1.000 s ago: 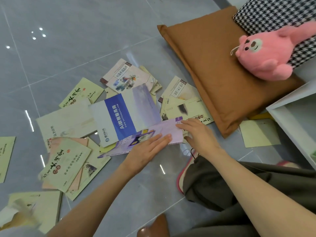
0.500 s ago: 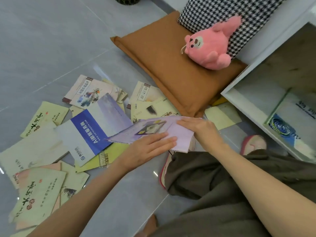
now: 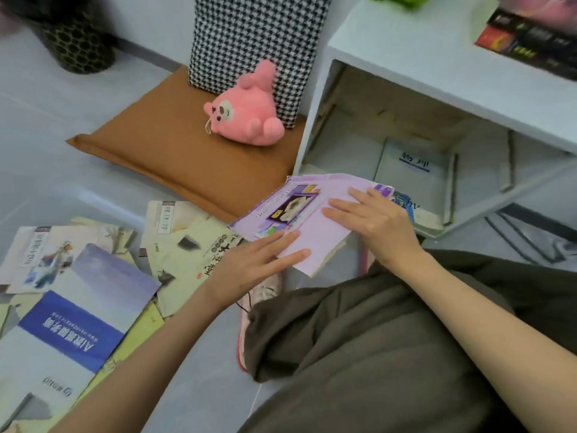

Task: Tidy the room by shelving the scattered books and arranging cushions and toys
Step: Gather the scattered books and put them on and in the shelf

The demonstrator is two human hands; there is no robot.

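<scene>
1. Grey floor tiles (image 3: 93, 170) run out from the foot of the white shelf (image 3: 406, 67). Its lower compartment opens toward us, with one pale book (image 3: 409, 173) lying flat on its base.
2. Our purple books (image 3: 299, 207), a thin stack with the covers fanned apart, hang just in front of the shelf's opening. Their far edge is about at its front lip.
3. Our left hand (image 3: 249, 267) lies on the stack's corner farthest from the shelf, fingers straight and close together. Our right hand (image 3: 371, 220) rests on the end nearest the shelf, fingers straight and slightly spread. Both thumbs are hidden, so we cannot tell whether they pinch from below.
4. We judge the step in hand to be sliding this stack into the shelf. To do it well we should first square the fanned edges so no cover catches the lip. We should also keep the stack level and set it down on or beside the pale book rather than dropping it.
5. Beside the shelf's left wall lies the brown cushion (image 3: 175, 151), with the pink plush toy (image 3: 246, 117) on it and the houndstooth cushion (image 3: 249, 42) upright behind.
6. Farther left of the shelf, the scattered books (image 3: 187, 242) overlap on the floor, among them a blue-and-white book (image 3: 78, 320), so we reckon most of the shelving is not yet done
</scene>
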